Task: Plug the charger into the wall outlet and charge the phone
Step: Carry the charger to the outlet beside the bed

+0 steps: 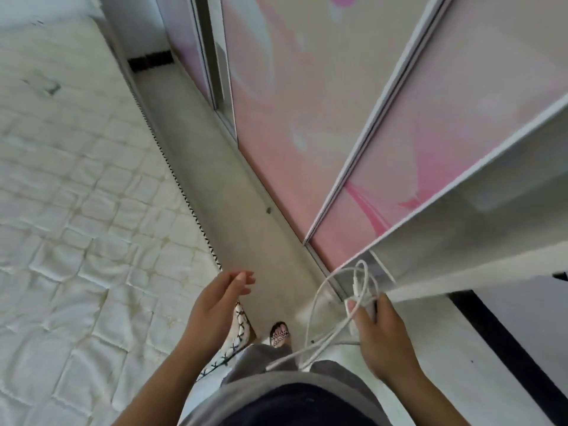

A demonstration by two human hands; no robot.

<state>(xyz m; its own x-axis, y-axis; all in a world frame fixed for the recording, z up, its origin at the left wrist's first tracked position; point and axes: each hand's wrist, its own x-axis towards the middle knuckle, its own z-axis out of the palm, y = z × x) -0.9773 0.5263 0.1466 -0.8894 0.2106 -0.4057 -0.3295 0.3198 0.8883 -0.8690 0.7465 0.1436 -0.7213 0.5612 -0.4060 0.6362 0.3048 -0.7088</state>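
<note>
My right hand (384, 336) grips a white charger (367, 309) with its white cable (319, 299) looping out to the left and hanging down over my legs. The cable's plug end sticks up above my fingers. My left hand (215, 305) is held out in front of me, fingers apart and holding nothing, at the corner of the mattress. No wall outlet and no phone is in view.
A white quilted mattress (76, 210) fills the left side. A narrow grey floor strip (239, 226) runs between it and pink sliding wardrobe doors (292, 118). A white shelf unit (461, 241) stands at the right. My sandalled foot (279, 333) is on the floor.
</note>
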